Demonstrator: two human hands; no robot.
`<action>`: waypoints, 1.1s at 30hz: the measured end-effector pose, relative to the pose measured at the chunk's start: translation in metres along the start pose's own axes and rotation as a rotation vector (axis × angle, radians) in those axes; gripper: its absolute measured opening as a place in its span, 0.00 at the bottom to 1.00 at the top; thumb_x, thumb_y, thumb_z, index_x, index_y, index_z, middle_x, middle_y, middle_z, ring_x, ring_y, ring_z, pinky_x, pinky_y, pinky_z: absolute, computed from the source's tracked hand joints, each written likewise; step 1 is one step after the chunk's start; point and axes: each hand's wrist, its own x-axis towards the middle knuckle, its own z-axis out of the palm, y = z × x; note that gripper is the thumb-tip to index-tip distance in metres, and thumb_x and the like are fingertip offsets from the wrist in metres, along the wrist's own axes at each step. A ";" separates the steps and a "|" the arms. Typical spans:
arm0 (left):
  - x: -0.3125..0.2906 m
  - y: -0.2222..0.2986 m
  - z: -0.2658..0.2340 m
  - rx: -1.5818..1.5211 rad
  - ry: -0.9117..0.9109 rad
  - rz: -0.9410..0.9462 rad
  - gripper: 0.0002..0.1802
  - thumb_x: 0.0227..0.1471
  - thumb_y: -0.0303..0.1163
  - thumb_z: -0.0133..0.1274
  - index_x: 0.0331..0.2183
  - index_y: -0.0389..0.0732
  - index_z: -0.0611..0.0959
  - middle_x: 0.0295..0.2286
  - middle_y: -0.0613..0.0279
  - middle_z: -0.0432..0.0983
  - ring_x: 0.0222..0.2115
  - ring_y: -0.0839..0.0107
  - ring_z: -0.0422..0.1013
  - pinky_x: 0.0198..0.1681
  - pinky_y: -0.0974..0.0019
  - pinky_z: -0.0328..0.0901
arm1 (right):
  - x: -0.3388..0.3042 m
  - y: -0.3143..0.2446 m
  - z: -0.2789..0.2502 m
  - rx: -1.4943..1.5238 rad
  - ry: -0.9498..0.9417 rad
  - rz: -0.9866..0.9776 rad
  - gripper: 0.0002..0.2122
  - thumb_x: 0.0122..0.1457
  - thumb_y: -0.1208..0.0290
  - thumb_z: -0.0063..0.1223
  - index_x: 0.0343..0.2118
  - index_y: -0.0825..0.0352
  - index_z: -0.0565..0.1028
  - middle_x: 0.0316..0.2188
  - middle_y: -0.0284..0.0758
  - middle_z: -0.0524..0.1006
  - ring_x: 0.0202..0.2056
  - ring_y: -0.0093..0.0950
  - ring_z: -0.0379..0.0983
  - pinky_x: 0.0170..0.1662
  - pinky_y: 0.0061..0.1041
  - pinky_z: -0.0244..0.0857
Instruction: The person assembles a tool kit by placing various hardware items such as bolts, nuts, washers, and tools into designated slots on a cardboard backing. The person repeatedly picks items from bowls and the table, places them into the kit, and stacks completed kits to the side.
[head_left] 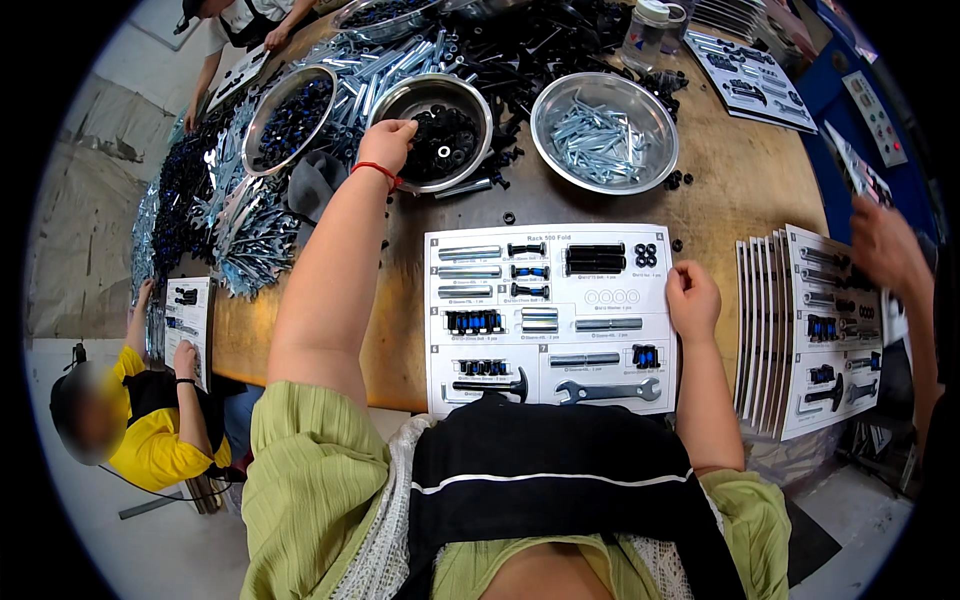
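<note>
Over the left rim of a steel bowl [482, 150] of small black nuts or rings hovers my left hand [388, 147], its fingers pinched together. Whatever lies between them is hidden. A pale ring [444, 152] shows among the black pieces. In front of me lies a white card [560, 345] with images or pieces of sleeves, bolts, nuts, washers and a wrench [608, 390]; printed or real, I cannot tell. My right hand [693, 297] is curled closed by the card's right edge, its contents not visible.
A steel bowl [540, 125] of silvery bolts stands right of centre, an oval one [250, 150] further left. Loose wrenches [250, 250] heap at left. Similar cards [835, 340] stand stacked at right. A person in yellow [160, 445] works at left; another person's hand [880, 240] is at right.
</note>
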 end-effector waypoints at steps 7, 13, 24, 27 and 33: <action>-0.002 0.002 -0.002 -0.087 -0.047 -0.034 0.16 0.56 0.38 0.57 0.40 0.36 0.84 0.27 0.67 0.77 0.24 0.78 0.69 0.30 0.72 0.64 | -0.001 0.002 -0.001 0.015 0.003 -0.007 0.03 0.53 0.73 0.56 0.28 0.65 0.77 0.20 0.36 0.73 0.22 0.32 0.71 0.27 0.29 0.64; -0.002 0.003 -0.010 -0.435 -0.191 -0.264 0.10 0.57 0.35 0.55 0.32 0.37 0.81 0.22 0.68 0.71 0.19 0.80 0.64 0.18 0.76 0.56 | -0.002 0.003 -0.002 0.002 0.005 -0.015 0.03 0.53 0.73 0.56 0.27 0.65 0.76 0.21 0.36 0.74 0.23 0.33 0.71 0.28 0.30 0.64; -0.017 0.012 -0.004 -0.859 -0.208 -0.466 0.09 0.59 0.32 0.52 0.27 0.44 0.73 0.19 0.72 0.65 0.17 0.83 0.57 0.16 0.79 0.49 | -0.002 0.000 -0.004 -0.017 0.024 -0.040 0.03 0.53 0.72 0.56 0.28 0.65 0.77 0.21 0.36 0.74 0.22 0.32 0.71 0.27 0.30 0.64; -0.027 0.015 -0.001 -0.836 -0.255 -0.383 0.10 0.59 0.32 0.52 0.25 0.45 0.72 0.18 0.73 0.63 0.16 0.83 0.54 0.17 0.78 0.48 | -0.002 0.005 -0.002 0.036 0.021 -0.002 0.03 0.54 0.73 0.56 0.30 0.66 0.78 0.21 0.35 0.74 0.22 0.28 0.71 0.28 0.27 0.65; -0.115 0.064 0.043 -0.486 -0.515 -0.031 0.06 0.55 0.32 0.56 0.30 0.41 0.80 0.20 0.77 0.66 0.19 0.86 0.56 0.21 0.78 0.51 | 0.014 -0.048 -0.013 0.500 -0.042 0.009 0.06 0.55 0.76 0.58 0.35 0.72 0.78 0.25 0.30 0.76 0.28 0.17 0.70 0.34 0.18 0.66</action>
